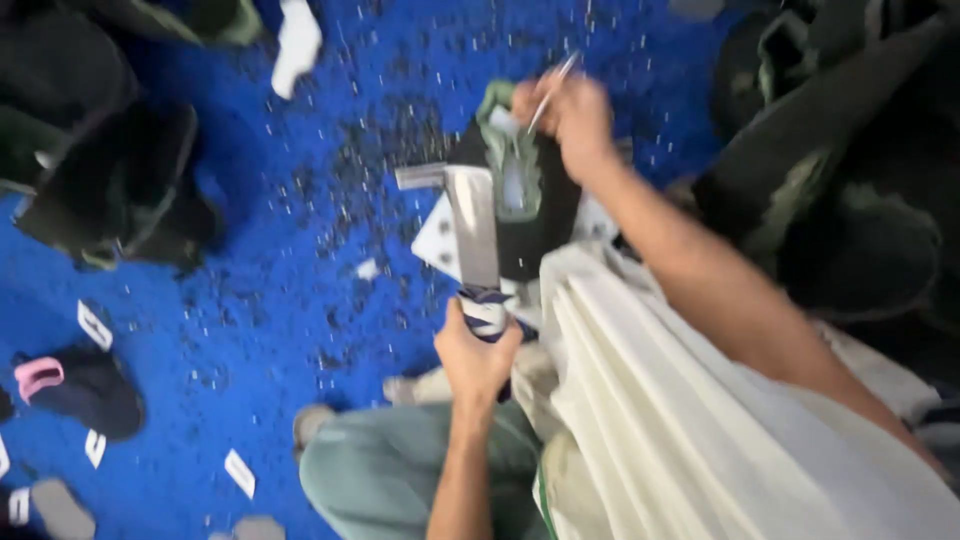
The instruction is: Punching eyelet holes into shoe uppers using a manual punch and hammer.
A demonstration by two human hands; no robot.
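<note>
Blue floor (250,300); dark shoe (520,190) between hands: left (478,355) gripping heel, right (570,120) pinching tool (553,92).

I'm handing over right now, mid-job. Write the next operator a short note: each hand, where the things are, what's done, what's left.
Left hand: gripping the near end of the dark shoe part on the metal stand.
Right hand: at the far end, holding a thin metal tool over the green lining.
Around: blue floor scattered with small scraps; dark shoe pieces piled to the left.
Done: part seated on the stand.
Left: cannot tell; the picture is blurred.
</note>
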